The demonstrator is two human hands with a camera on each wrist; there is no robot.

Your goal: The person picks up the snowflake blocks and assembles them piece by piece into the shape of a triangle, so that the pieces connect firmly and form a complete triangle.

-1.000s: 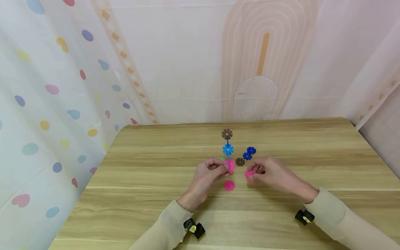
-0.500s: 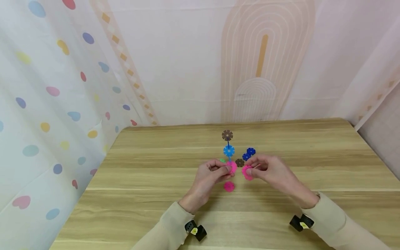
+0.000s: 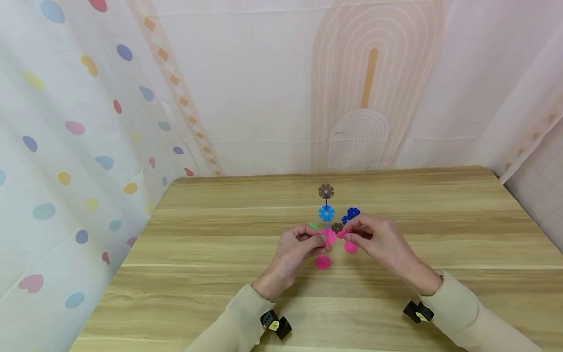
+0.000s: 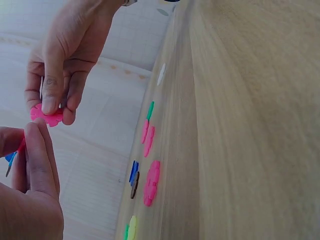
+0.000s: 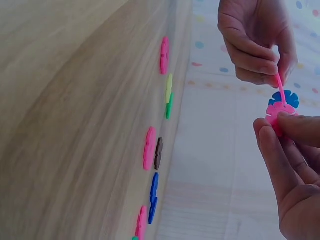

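My left hand [image 3: 299, 243] pinches the chain of discs [image 3: 327, 213] by its pink end, the chain's long axis running away from me, held above the table [image 3: 198, 274]; my right hand [image 3: 374, 238] pinches a loose pink disc [image 3: 342, 233] just to that end's right, nearly touching it.

Matt, pale wood-grain laminate covers the table [image 3: 211, 254], its streaked boards smooth and without shine. The notched discs look like moulded plastic with a soft satin finish: 1 pink disc [image 3: 323, 262] lying flat, a brown disc [image 3: 326, 191] and a light-blue disc [image 3: 326, 213] standing joined. Thin, sheer cloth printed with coloured dots forms the curtain [image 3: 66, 146]. The cuff of a sleeve [image 3: 239, 313] is beige knitted fabric, matt.
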